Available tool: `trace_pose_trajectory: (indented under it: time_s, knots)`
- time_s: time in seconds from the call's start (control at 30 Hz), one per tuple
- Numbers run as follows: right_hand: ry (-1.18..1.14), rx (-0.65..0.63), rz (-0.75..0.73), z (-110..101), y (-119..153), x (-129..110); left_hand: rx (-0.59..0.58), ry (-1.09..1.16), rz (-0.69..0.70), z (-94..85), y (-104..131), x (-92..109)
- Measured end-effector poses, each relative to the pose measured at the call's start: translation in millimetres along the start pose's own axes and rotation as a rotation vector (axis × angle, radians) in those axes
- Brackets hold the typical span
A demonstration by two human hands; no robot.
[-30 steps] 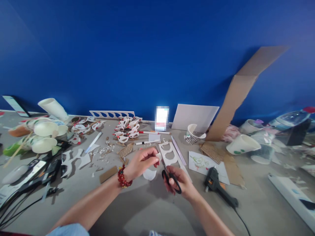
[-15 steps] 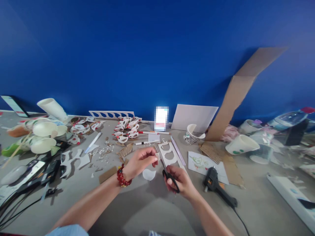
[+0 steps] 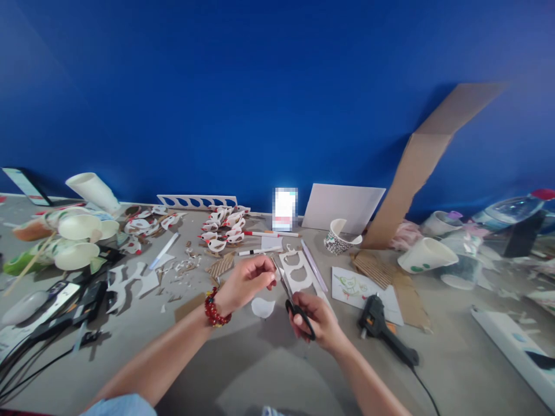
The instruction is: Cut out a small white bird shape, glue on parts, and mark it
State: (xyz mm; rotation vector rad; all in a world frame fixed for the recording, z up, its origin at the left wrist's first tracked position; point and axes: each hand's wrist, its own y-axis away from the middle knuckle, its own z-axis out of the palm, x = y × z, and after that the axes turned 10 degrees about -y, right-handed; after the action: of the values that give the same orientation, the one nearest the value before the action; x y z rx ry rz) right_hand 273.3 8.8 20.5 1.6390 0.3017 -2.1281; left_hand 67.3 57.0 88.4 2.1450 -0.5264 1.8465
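Note:
The fingertips of my left hand (image 3: 246,284) are pinched on a small white piece of paper (image 3: 278,276), partly hidden by the fingers. A beaded red bracelet (image 3: 214,307) circles that wrist. In my right hand (image 3: 319,321) is a pair of scissors (image 3: 303,322) with black handles, fingers through the loops. Its blades point up and left, right by the white piece; whether they touch it I cannot tell. A white leaf-shaped cutout (image 3: 262,307) lies on the table below the left fingers. Behind the scissors lies a white sheet with cut-out holes (image 3: 299,280).
Several small white birds (image 3: 223,228) with red tips stand at the back, near markers (image 3: 260,251). Right of my hand lie a black glue gun (image 3: 381,329), a bird drawing (image 3: 353,286) and cardboard (image 3: 410,300). Paper scraps (image 3: 182,274) and cables (image 3: 39,346) are on the left.
The small white piece at my left fingertips has shifted or turned slightly and shows less clearly. Both hands stay almost in place, the scissors still in the right.

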Motion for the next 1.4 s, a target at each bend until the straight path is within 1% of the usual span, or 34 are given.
trace_pose_trajectory:
  time_s: [0.1, 0.3, 0.4, 0.57, 1.0, 1.2, 1.4]
  knots:
    - [0.016, 0.003, 0.001, 1.6, -0.4, -2.1, 0.02, 0.017, 0.013, 1.6, 0.4, -2.2]
    - [0.042, 0.036, -0.03, 1.8, -1.1, -2.9, 0.042, 0.122, -0.003, 16.2, 2.2, -10.7]
    - [0.058, 0.033, -0.043, 0.4, -0.8, -1.0, 0.067, 0.128, 0.021, 19.5, 3.3, -14.3]
    - [0.086, 0.031, -0.056, -1.4, -0.3, 3.1, 0.081, 0.126, 0.056, 17.6, 4.8, -13.8]
    - [0.14, 0.049, -0.045, 4.0, 0.1, -6.0, 0.121, 0.137, 0.051, 16.1, 4.0, -8.2]
    - [0.126, 0.067, -0.026, 3.6, 0.6, -4.0, 0.143, 0.153, 0.052, 16.2, 4.0, -8.9]
    - [0.126, 0.037, -0.023, 1.9, -0.5, -3.5, 0.151, 0.162, 0.05, 14.8, 3.4, -8.2]
